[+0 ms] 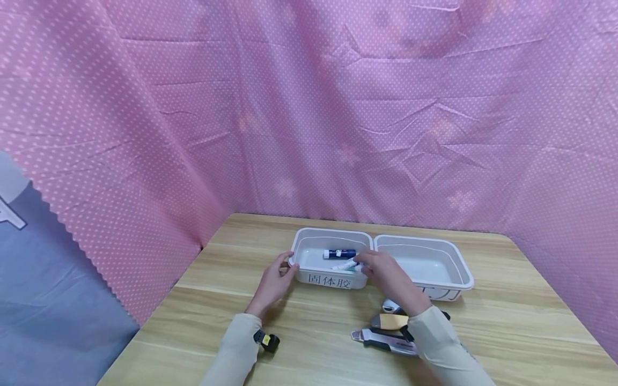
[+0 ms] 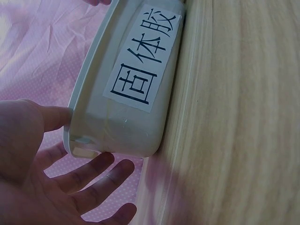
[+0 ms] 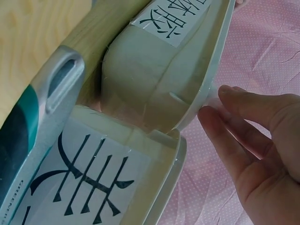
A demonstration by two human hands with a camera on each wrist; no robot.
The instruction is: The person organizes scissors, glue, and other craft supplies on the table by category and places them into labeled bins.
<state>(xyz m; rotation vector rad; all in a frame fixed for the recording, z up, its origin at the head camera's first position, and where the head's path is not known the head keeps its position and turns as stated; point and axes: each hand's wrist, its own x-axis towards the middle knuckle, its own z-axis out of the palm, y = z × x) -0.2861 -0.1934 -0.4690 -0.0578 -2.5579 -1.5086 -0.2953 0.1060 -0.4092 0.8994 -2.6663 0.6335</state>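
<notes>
The white plastic box (image 1: 309, 275) has a paper label with black characters on its front. My left hand (image 1: 273, 283) holds its left front corner, with the thumb on the rim and the other fingers by the end wall. My right hand (image 1: 383, 269) reaches over its right end and pinches a white glue stick (image 1: 344, 265), which is partly hidden by the fingers. In the right wrist view, only a pale bit shows between thumb and index finger. Behind it in the box lies a dark blue glue stick (image 1: 339, 254) with a white cap.
A second labelled white box (image 1: 427, 260) stands against the first on the right. In front of it, several utility knives lie on the wooden table (image 1: 309, 338), including a pinkish-grey and black one (image 1: 390, 342) and an orange one (image 1: 389, 321), partly under my right forearm. Pink curtain hangs behind.
</notes>
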